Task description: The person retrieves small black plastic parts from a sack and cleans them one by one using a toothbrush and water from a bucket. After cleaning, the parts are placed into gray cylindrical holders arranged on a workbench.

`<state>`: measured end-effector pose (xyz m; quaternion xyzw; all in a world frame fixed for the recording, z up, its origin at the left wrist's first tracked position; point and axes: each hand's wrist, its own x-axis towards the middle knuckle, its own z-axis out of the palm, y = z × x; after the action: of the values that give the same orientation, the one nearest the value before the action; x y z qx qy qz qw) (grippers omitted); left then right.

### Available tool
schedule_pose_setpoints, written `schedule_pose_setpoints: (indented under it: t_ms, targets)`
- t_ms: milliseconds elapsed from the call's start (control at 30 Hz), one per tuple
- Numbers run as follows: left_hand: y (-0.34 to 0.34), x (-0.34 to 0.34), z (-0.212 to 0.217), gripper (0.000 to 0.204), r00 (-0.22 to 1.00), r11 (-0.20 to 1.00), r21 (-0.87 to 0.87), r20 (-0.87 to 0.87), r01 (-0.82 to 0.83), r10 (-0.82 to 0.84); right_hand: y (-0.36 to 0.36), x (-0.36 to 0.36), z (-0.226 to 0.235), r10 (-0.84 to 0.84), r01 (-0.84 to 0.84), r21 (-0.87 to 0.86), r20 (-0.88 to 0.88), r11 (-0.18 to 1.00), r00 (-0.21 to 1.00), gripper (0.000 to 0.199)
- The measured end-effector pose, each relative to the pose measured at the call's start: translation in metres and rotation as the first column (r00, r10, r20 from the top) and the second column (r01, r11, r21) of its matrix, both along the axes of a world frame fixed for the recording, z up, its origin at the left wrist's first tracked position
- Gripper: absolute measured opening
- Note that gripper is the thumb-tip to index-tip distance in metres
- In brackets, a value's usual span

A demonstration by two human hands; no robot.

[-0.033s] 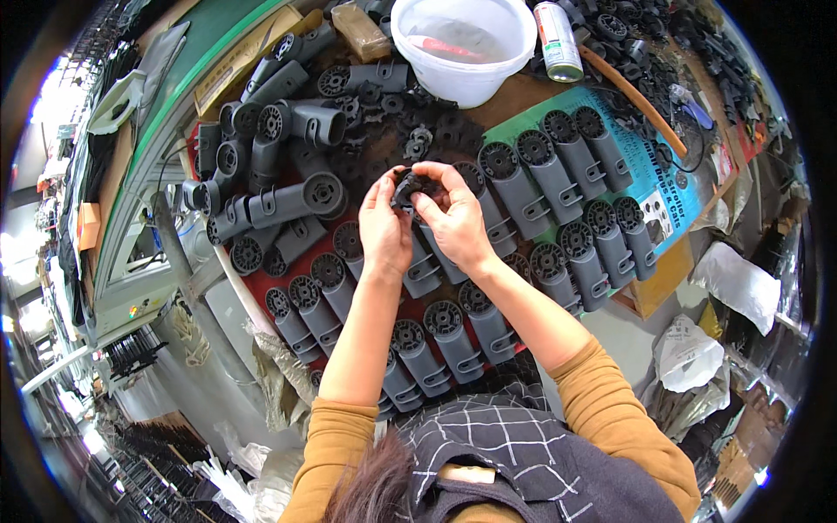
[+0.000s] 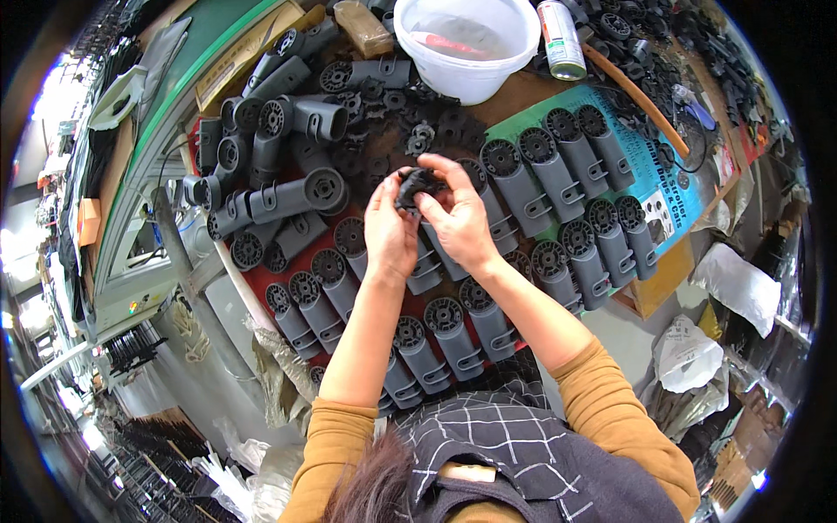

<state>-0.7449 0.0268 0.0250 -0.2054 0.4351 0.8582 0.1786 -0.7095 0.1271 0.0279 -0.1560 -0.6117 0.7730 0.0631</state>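
Note:
Both my hands meet over the middle of the table around a small black plastic part [image 2: 415, 189], whose outline is partly covered by fingers. My left hand [image 2: 391, 228] grips it from the left side. My right hand [image 2: 456, 220] pinches it from the right, thumb against it and forefinger arched above. Below and beside my hands stand rows of dark grey plastic tube fittings [image 2: 451, 336] with round, spoked black ends. More of these fittings [image 2: 528, 179] line up to the right. Just beyond my fingers lies a pile of loose black plastic parts [image 2: 420, 138].
A jumbled heap of grey fittings [image 2: 272, 174] lies at the left. At the back stand a white tub [image 2: 466, 65] and a spray can [image 2: 561, 44]. An orange-brown stick [image 2: 641, 100] lies near a blue printed sheet [image 2: 667, 196] at the right.
My right forefinger has lifted slightly off the black part. My hands stay in nearly the same place; the view has shifted a little.

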Motion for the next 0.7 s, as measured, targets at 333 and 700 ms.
schedule_pose_setpoints:
  t_ms: [333, 700]
  targets:
    - [-0.055, -0.043, -0.015, 0.026, 0.567, -0.400, -0.894, 0.227, -0.202, -0.792, 0.048, 0.060, 0.020, 0.029, -0.010, -0.107, 0.175, 0.994, 0.984, 0.036]
    - [-0.034, -0.088, -0.027, 0.043, 0.554, -0.446, -0.894, 0.348, -0.046, -0.756, 0.070, 0.102, 0.021, -0.066, 0.080, -0.064, 0.192, 0.995, 0.979, 0.037]
